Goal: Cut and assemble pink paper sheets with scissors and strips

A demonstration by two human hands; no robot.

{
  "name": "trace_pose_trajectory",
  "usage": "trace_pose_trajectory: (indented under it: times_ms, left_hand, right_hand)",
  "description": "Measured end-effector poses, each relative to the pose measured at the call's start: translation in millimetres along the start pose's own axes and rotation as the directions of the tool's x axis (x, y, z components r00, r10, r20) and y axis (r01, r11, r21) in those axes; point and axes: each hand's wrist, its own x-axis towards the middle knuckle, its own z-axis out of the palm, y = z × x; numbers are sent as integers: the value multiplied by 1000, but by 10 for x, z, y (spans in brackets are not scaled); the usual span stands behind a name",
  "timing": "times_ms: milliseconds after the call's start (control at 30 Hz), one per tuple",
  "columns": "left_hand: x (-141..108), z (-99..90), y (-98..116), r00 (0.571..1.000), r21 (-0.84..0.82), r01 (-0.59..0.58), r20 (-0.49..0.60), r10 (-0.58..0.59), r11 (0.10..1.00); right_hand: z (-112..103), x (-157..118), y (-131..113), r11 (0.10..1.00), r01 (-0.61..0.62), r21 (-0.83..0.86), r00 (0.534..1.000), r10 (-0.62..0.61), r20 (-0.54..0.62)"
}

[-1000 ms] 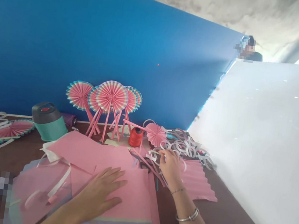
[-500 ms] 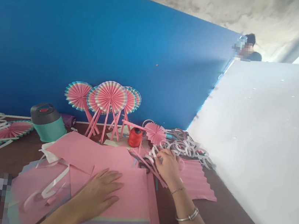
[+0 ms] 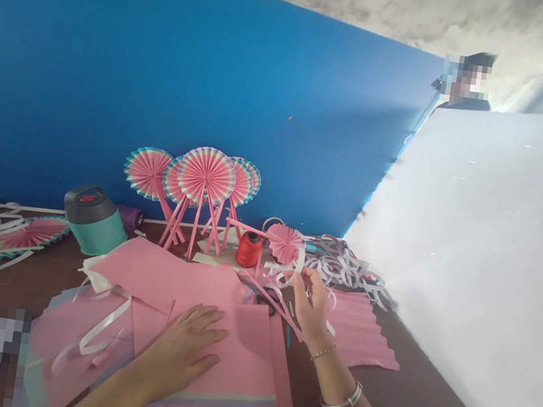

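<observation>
My left hand [image 3: 185, 346] lies flat, fingers spread, on a folded pink paper sheet [image 3: 247, 355] with a pale yellow and lilac edge. My right hand [image 3: 310, 303] pinches a white paper strip [image 3: 300, 260], curled and raised above the table. Just beyond it lies a tangle of more white strips [image 3: 338, 267]. To its right is a pleated pink sheet [image 3: 364, 331]. Dark-handled scissors [image 3: 266, 300] and thin pink rolled sticks lie left of the right hand, partly covered by paper.
Several round pleated paper fans [image 3: 206, 177] stand against the blue partition [image 3: 288, 84]. A red thread spool [image 3: 248, 251] and a small pink fan [image 3: 285, 243] sit at the back. A teal, black-lidded container [image 3: 96, 226] stands left. Another person [image 3: 470, 83] is beyond the white partition [image 3: 490, 227].
My right hand has lifted and drawn slightly back, with a white strip now raised in its fingers. My left hand stays on the paper. The view has shifted slightly.
</observation>
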Motion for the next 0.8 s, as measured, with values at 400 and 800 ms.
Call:
trace_pose_trajectory:
  times_ms: [400, 800]
  left_hand:
    - [0, -71, 62, 993, 31, -92, -70, 94, 995]
    - [28, -75, 88, 993, 28, -82, -88, 85, 996]
  right_hand:
    - [98, -21, 31, 759, -351, 549, 900, 111, 421]
    - [111, 14, 149, 925, -260, 277, 949, 192, 249]
